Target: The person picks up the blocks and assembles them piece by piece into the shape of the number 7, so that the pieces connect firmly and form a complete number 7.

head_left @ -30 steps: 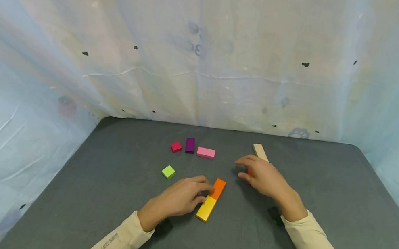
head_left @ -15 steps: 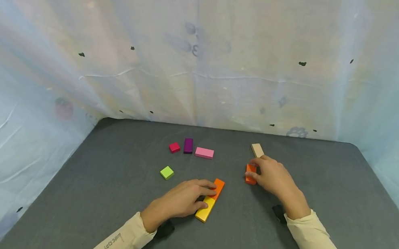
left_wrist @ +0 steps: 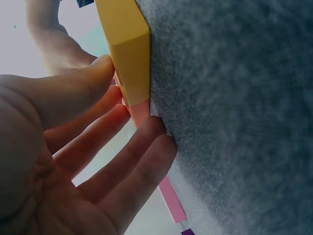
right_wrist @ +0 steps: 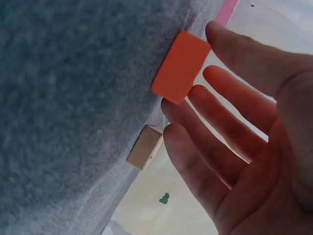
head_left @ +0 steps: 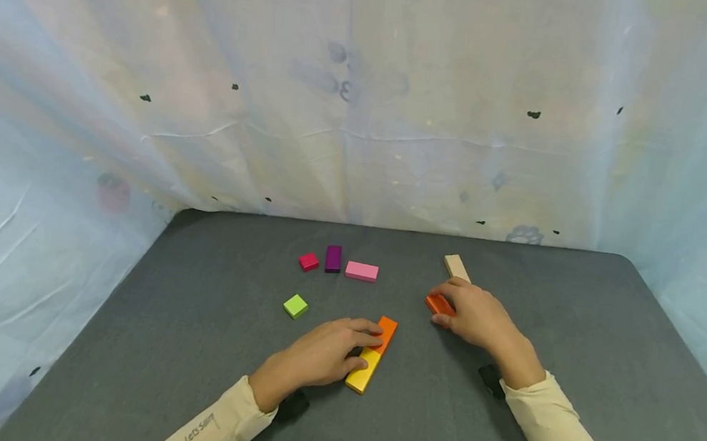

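Note:
In the head view, an orange block (head_left: pixel 387 332) and a yellow block (head_left: pixel 363 372) lie end to end in one slanting row. My left hand (head_left: pixel 328 353) rests on this pair, its fingers fairly straight over the orange block and its thumb at the yellow block (left_wrist: pixel 128 54). My right hand (head_left: pixel 481 316) pinches a red-orange block (head_left: pixel 439 305) between thumb and fingers, low over the table. The right wrist view shows an end of that red-orange block (right_wrist: pixel 181 67) facing the camera. Just behind the right fingers lies a natural wood block (head_left: pixel 456 266), partly hidden.
Toward the back left of the dark grey table (head_left: pixel 198 348) lie a red block (head_left: pixel 308 262), a purple block (head_left: pixel 333 258) and a pink block (head_left: pixel 362 272). A lime-green block (head_left: pixel 295 306) sits nearer the left hand. Pale sheeting (head_left: pixel 365 107) hangs behind and beside the table.
My right hand has closed its fingers on the red-orange block and turned it slightly, its far end swinging left. My left hand has settled onto the orange and yellow blocks.

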`<action>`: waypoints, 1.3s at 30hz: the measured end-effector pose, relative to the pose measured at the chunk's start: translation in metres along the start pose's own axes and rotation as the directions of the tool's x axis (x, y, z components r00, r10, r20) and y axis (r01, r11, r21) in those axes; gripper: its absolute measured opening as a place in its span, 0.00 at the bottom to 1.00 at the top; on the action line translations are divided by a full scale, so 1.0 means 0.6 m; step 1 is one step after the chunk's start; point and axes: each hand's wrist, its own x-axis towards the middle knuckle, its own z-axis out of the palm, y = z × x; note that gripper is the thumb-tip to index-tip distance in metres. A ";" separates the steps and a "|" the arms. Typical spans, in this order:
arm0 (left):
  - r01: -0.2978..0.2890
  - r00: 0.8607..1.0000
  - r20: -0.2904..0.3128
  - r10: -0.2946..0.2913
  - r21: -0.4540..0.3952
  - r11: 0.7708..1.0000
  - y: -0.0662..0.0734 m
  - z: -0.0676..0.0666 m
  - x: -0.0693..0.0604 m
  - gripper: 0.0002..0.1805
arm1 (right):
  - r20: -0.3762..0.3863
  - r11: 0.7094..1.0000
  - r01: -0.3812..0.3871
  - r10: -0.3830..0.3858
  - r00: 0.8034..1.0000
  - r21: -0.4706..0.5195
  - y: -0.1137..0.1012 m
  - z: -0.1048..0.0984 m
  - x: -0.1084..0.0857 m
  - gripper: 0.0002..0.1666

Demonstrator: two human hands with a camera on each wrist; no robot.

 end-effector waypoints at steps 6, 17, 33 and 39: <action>-0.009 1.000 -0.004 0.009 -0.003 1.000 0.000 0.001 -0.001 0.23 | 0.004 1.000 0.001 -0.001 1.000 0.003 0.002 -0.005 -0.001 0.27; -0.007 1.000 0.007 0.007 0.001 1.000 0.000 -0.002 0.001 0.23 | 0.055 1.000 -0.006 0.007 0.998 -0.010 0.004 -0.008 0.002 0.29; 0.020 0.999 0.030 -0.020 0.000 1.000 0.005 -0.003 0.000 0.24 | 0.048 1.000 -0.002 0.001 0.999 0.014 0.010 -0.006 0.005 0.29; 0.024 0.999 0.029 -0.024 -0.002 1.000 0.005 -0.003 0.000 0.24 | 0.043 1.000 -0.011 0.010 0.999 0.022 0.010 -0.003 0.008 0.28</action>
